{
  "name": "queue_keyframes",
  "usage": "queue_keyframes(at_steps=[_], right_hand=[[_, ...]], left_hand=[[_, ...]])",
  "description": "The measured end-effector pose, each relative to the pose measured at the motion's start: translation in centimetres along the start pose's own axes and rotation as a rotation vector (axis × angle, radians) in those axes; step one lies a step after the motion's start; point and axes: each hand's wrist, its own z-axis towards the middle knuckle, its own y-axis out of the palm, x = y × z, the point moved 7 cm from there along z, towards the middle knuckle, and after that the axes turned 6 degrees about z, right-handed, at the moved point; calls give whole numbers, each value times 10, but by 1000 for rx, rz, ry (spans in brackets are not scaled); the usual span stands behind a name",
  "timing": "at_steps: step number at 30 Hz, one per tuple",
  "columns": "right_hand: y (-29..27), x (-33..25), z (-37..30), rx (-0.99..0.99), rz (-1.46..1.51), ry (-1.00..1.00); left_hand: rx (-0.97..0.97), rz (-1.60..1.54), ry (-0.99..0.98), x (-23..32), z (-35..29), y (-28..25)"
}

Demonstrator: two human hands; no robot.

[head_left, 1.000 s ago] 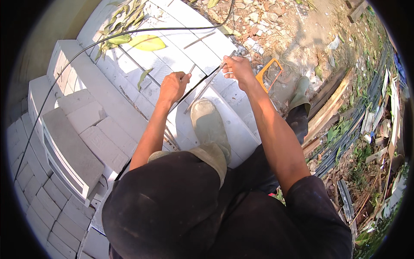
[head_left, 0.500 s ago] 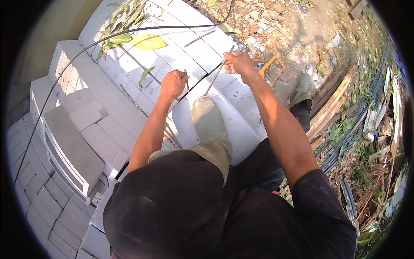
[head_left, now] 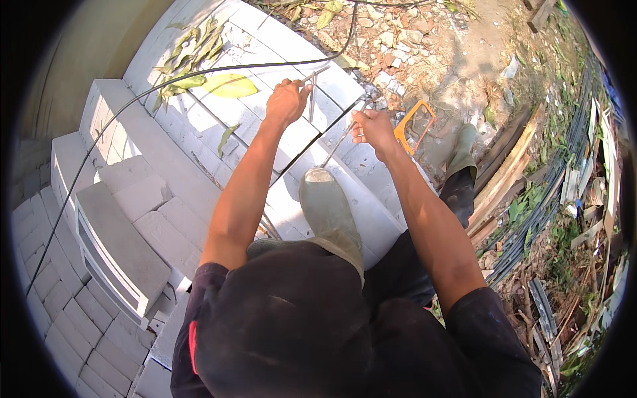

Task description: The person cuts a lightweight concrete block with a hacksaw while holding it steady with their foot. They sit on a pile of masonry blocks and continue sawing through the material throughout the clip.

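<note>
My left hand [head_left: 286,103] is closed over the white blocks, with a short thin metal rod [head_left: 312,105] sticking down beside its fingers. Against those fingertips lies another short rod [head_left: 318,73], slanting across the block tops. A longer thin metal rod [head_left: 340,142] is pinched in my right hand [head_left: 373,129]. It slopes down to the left, its lower end by the toe of my boot [head_left: 328,205]. That boot stands on a white block [head_left: 358,192]. To the right of my right hand an orange-framed hacksaw [head_left: 402,130] lies near the blocks' edge.
A black cable [head_left: 239,67] arches across the blocks. Leaves, one of them large and yellow [head_left: 229,85], lie at the far left. Stacked grey-white blocks [head_left: 99,331] rise on the left. Rubble [head_left: 398,33], planks [head_left: 507,172] and a bundle of dark rods [head_left: 544,205] cover the right side.
My left hand has moved away from me and slightly right with its short rod, reaching the rod lying on the blocks. My right hand still holds the longer rod, shifted slightly in view.
</note>
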Motion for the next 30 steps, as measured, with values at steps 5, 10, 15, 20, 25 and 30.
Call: queue_keyframes(at_steps=[5, 10, 15, 20, 25, 30], right_hand=[[0, 4, 7, 11, -31, -28], [1, 0, 12, -7, -67, 3], [9, -18, 17, -43, -164, -28], [7, -16, 17, -18, -130, 21], [-2, -4, 10, -17, -37, 6], [2, -6, 14, -87, -33, 1]], left_hand=[[-179, -357, -78, -14, -41, 9], [-378, -560, -103, -2, -108, 17], [-404, -522, -95, 7, -116, 6], [-314, -504, 5, 26, -87, 2], [-475, -494, 35, 57, -69, 10], [-531, -569, -41, 62, -65, 18]])
